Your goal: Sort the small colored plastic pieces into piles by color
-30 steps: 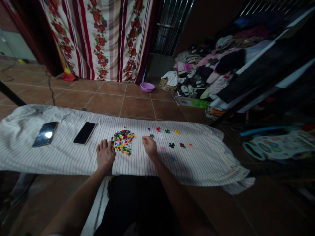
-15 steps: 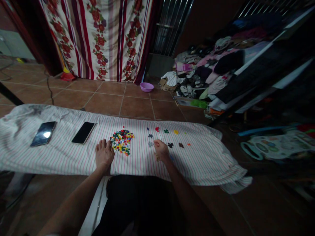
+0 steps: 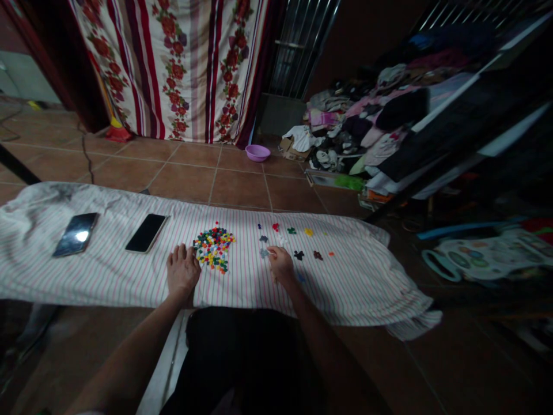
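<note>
Small multicoloured beads [image 3: 211,245] lie loosely piled on the striped-cloth-covered counter [image 3: 242,285]; the left hand [image 3: 183,272], grip flat and relaxed, touches their edge. The right hand [image 3: 281,265] has its grip pinched beside a light-grey bead cluster [image 3: 263,253], contents unclear. Single-colour bead clusters [image 3: 299,255] lie beyond; two black-screened phones [image 3: 147,233] leftward.

Dim light, near-black well right of the right hand [image 3: 280,264]; left of the left hand [image 3: 183,270], a phone [image 3: 74,234] glares white (one small patch); picture edges blur.
</note>
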A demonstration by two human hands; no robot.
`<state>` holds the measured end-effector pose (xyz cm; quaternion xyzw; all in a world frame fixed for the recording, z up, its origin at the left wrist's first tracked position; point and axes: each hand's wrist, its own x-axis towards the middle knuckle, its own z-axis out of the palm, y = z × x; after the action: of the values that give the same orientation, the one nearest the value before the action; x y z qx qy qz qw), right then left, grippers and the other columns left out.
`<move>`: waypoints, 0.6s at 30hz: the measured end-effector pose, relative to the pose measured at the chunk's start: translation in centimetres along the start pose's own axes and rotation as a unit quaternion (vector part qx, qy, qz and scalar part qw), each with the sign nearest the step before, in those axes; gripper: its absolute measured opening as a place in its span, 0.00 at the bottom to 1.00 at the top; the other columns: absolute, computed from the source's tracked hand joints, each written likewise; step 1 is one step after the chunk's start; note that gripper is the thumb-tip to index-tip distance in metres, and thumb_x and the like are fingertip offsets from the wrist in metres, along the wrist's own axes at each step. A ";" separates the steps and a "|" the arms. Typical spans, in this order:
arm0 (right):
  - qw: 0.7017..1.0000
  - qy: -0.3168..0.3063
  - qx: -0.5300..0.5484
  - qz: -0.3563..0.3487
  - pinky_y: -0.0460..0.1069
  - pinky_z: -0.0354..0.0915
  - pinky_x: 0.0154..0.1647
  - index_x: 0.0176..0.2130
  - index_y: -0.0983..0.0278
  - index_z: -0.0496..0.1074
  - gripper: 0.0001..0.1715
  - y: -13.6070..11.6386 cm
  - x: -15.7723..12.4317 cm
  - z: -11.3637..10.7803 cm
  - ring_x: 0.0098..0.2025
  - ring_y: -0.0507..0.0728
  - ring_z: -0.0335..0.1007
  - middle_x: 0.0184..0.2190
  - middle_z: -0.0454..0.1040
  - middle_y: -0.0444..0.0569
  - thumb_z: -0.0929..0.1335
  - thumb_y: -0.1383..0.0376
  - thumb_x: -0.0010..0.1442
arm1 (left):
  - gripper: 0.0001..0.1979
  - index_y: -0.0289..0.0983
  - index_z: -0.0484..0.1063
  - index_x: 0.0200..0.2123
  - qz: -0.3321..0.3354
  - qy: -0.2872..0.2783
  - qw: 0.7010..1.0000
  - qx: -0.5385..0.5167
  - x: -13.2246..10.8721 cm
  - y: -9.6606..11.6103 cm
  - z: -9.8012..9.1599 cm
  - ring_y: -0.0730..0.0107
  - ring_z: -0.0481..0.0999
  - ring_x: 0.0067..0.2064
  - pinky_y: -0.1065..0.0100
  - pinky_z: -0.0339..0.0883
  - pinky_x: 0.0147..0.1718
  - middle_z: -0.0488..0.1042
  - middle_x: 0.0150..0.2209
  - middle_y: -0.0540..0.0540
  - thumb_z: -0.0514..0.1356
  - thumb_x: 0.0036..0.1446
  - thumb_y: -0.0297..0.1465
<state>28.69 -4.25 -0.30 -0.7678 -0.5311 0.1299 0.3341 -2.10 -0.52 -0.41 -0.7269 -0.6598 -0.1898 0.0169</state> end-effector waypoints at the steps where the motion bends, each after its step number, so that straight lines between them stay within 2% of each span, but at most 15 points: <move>1: 1.000 0.004 0.000 -0.005 0.46 0.69 0.34 0.39 0.62 0.78 0.17 0.1 0.0 0.1 0.32 0.53 0.74 0.33 0.76 0.46 0.62 0.68 0.54 | 0.22 0.33 0.71 0.55 0.000 -0.001 1.000 -0.003 0.0 0.0 0.0 0.47 0.63 0.64 0.47 0.56 0.61 0.67 0.61 0.31 0.48 0.61 0.31; 5: 1.000 0.002 0.006 -0.017 0.47 0.69 0.35 0.40 0.61 0.78 0.18 0.5 0.1 0.4 0.33 0.54 0.74 0.31 0.76 0.46 0.62 0.68 0.55 | 0.22 0.33 0.70 0.55 -0.001 -0.002 1.000 -0.003 0.0 0.1 -0.2 0.47 0.62 0.64 0.47 0.56 0.61 0.67 0.61 0.31 0.48 0.61 0.30; 11: 1.000 0.023 -0.011 0.000 0.49 0.70 0.43 0.41 0.63 0.77 0.19 0.7 0.2 1.0 0.38 0.55 0.75 0.37 0.78 0.49 0.61 0.69 0.55 | 0.22 0.32 0.70 0.56 0.004 -0.009 1.000 0.014 0.0 0.1 -0.2 0.47 0.63 0.64 0.48 0.56 0.61 0.67 0.61 0.31 0.48 0.62 0.30; 14: 1.000 0.019 -0.019 0.001 0.48 0.69 0.43 0.42 0.64 0.77 0.19 0.8 0.2 0.8 0.38 0.55 0.75 0.37 0.78 0.50 0.61 0.69 0.56 | 0.22 0.33 0.70 0.56 0.006 -0.003 1.000 0.018 0.0 0.0 0.0 0.48 0.63 0.64 0.49 0.56 0.61 0.67 0.61 0.32 0.47 0.62 0.31; 18: 0.998 0.036 -0.024 -0.035 0.49 0.69 0.44 0.41 0.64 0.77 0.18 0.2 0.4 0.4 0.39 0.56 0.74 0.38 0.77 0.51 0.61 0.68 0.58 | 0.22 0.34 0.70 0.55 0.008 0.003 1.000 0.021 0.0 -0.1 0.3 0.48 0.63 0.64 0.49 0.56 0.61 0.67 0.61 0.33 0.47 0.63 0.31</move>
<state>28.80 -3.76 -0.68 -0.7608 -0.5480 0.0776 0.3390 -2.11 -0.41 -0.71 -0.7309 -0.6579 -0.1779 0.0360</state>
